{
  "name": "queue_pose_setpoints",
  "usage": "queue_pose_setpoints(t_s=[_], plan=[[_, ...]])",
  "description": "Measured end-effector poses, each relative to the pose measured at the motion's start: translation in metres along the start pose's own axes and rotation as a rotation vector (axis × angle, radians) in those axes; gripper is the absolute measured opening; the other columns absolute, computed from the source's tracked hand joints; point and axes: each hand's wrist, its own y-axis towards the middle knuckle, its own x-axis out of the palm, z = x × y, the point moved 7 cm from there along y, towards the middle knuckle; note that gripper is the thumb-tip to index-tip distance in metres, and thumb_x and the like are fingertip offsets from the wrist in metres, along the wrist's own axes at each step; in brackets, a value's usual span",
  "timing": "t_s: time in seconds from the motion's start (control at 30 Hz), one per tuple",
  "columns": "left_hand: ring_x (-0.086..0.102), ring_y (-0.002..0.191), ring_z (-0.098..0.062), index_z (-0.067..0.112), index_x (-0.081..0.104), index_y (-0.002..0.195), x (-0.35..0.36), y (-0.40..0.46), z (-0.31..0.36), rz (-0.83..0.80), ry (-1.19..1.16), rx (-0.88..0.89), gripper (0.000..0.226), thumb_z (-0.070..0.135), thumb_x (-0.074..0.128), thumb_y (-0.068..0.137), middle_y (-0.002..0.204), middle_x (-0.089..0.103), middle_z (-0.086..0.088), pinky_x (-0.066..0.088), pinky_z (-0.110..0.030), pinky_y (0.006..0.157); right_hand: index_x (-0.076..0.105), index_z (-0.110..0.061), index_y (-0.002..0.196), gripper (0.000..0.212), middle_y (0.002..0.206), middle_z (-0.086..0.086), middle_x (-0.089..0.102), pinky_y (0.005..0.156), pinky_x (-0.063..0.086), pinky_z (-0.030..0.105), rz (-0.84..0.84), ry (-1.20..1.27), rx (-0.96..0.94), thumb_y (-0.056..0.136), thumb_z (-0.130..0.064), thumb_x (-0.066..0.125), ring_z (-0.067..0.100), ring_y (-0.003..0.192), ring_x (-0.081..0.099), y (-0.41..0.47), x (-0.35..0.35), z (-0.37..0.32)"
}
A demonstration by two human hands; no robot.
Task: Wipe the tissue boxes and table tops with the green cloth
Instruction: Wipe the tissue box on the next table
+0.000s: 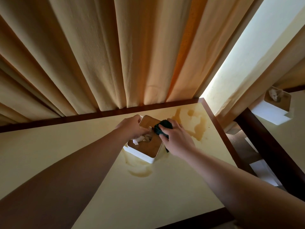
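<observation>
Pleated tan curtains [99,55] hang behind a cream table top [66,142] with a dark wooden rim, marked by brownish wet patches [196,123] to the right of and just in front of a white tissue box [143,155] with a brown lid. On that box, near the table's far edge, the left hand [132,126] curls over the far-left corner with fingers at the tissue [142,138] in the slot, while the right hand [176,139] grips a bunched green cloth [162,127] pressed onto the lid's right side. Far right, a second tissue box [274,106] stands on another table [295,146].
</observation>
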Motion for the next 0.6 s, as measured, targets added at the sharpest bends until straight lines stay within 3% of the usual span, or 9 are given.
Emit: queue_pose_setpoints(t_s=[0.27,0.43,0.6], plan=[[0.064,0.084,-0.019,0.031,0.049,0.101,0.001,0.002,-0.001,0.002,0.032,-0.018,0.066,0.087,0.063,0.070,0.091,0.067,0.005,0.057,-0.038,0.078,0.040,-0.037,0.157,0.053,0.171,-0.002,0.015,0.113,0.044,0.043,0.025,-0.013,-0.111,0.108,-0.055,0.030,0.028,0.131,0.041,-0.043,0.025,-0.022],[0.064,0.084,-0.018,0.029,0.049,0.102,0.001,0.002,-0.002,0.009,0.035,-0.005,0.064,0.085,0.062,0.074,0.091,0.067,0.005,0.057,-0.038,0.079,0.052,-0.034,0.151,0.055,0.169,0.001,0.028,0.103,0.052,0.042,0.049,0.015,-0.274,0.106,-0.055,0.029,0.026,0.115,0.050,-0.063,0.035,-0.023],[0.063,0.084,-0.017,0.031,0.049,0.104,0.002,0.004,-0.003,-0.001,0.040,0.008,0.065,0.086,0.063,0.072,0.093,0.067,0.005,0.057,-0.038,0.078,0.042,-0.037,0.157,0.051,0.172,-0.005,0.017,0.113,0.044,0.041,0.015,-0.061,-0.252,0.109,-0.051,0.036,0.026,0.130,0.044,-0.029,0.013,-0.005]])
